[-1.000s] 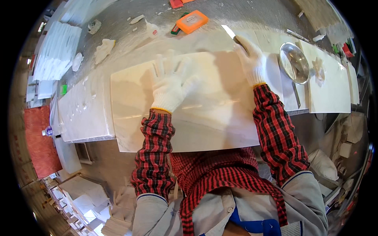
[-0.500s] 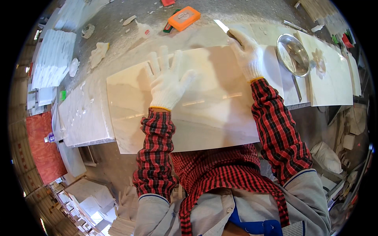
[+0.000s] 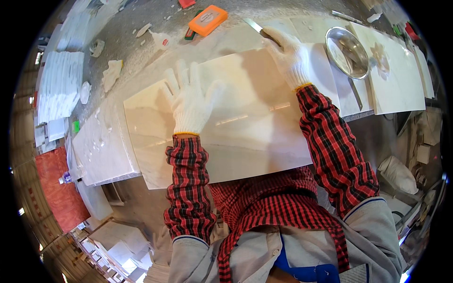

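Observation:
A glossy cream-white stone slab (image 3: 245,141) with faint grey veins lies on the bench in front of me. My left hand (image 3: 191,106), in a white knit glove, rests on its left part with fingers spread and holds nothing. At the slab's far right edge, my gloved right hand (image 3: 289,59) is closed round a knife-like scraper (image 3: 253,25). The flat metal blade points to the far left, while the glove covers most of the handle. Right of this hand stands a shiny metal bowl (image 3: 362,51) with something light-coloured inside.
An orange box (image 3: 208,20) lies beyond the slab, against a green item (image 3: 190,34). A thin metal strip (image 3: 355,94) lies below the bowl. Other pale slabs flank mine, at left (image 3: 101,153) and right (image 3: 398,89). Scraps litter the dusty grey bench.
The whole view has tilted slightly, so the bench and both hands appear shifted. My left hand stays spread on the slab and the right keeps its hold on the scraper.

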Motion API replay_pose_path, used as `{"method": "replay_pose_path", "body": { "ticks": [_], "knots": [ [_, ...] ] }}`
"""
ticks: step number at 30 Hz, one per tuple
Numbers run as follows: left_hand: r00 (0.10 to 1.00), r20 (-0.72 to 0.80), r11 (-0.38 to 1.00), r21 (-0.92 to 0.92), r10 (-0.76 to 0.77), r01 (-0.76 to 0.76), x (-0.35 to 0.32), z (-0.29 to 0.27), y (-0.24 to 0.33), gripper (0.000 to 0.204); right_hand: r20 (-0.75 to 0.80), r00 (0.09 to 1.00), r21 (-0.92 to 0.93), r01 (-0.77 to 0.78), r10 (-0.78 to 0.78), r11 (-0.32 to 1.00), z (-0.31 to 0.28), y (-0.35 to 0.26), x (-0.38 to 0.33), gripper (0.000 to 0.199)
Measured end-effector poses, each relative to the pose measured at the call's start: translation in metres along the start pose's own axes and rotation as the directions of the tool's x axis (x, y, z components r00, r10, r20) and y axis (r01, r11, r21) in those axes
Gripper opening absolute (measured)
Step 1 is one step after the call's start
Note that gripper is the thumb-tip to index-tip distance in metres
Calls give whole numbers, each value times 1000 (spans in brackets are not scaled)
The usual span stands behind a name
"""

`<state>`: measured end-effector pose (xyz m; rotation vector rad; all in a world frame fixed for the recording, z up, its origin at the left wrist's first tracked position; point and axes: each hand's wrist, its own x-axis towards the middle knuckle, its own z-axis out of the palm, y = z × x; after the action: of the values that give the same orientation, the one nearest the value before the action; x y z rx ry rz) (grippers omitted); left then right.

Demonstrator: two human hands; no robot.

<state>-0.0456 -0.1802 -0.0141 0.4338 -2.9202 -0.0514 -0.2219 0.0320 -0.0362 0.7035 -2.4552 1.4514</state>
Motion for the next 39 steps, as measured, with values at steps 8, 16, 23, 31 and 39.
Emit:
{"method": "replay_pose_path", "body": {
  "ticks": [8,16,23,31,39],
  "knots": [
    [988,73,970,-213,134,-116,-36,-3,-8,75,18,1000,-10,-24,24,1000,-5,-5,-1,32],
    [996,0,957,-279,89,-86,-22,-9,-23,70,15,1000,-17,6,-5,1000,0,-2,0,31],
    [995,-10,964,-245,104,-103,-37,-10,-12,57,7,1000,-42,5,-5,999,-1,0,-1,32],
    [983,-178,951,-297,30,-83,-47,-7,3,50,27,999,-25,-30,30,999,-1,0,-1,33],
    [952,-28,912,-279,305,-300,-30,9,81,68,-3,1000,-18,28,-28,999,2,8,-1,33]
  ]
}}
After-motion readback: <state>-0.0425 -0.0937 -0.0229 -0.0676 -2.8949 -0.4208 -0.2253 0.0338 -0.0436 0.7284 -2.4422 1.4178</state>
